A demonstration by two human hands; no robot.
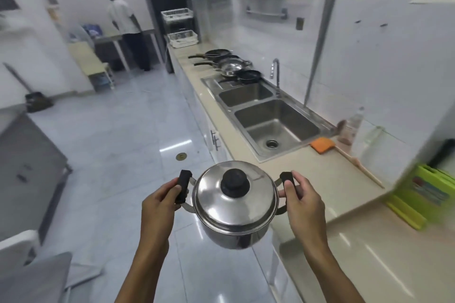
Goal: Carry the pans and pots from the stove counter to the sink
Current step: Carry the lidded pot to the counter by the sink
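Kitchen aisle, tiled floor, long beige counter (327, 187) ran along the right side. Nearest: lidded steel pot (235, 206) was carried in mid-air over the floor, just off the counter's front edge. Left hand (160, 202) gripped the left black handle (183, 186), right hand (304, 200) gripped the right handle (290, 181); both curled tight, pot roughly level, lid seated.

Step in hand, by judgement: transport leg, pot short of the sink. Next move called for a short swing right and forward, then lowering into the near basin (278, 128), which looked empty.

Beyond: second basin (246, 94), then the tap (276, 74). Several pans (230, 64) sat clustered at the sink's far end on the counter. Orange cloth (322, 144) and a bottle (350, 128) sat by the sink's near right corner, off the likely path. Green boards (423, 194) leaned at the far right. Another person (125, 32) stood at the aisle's far end, well clear.
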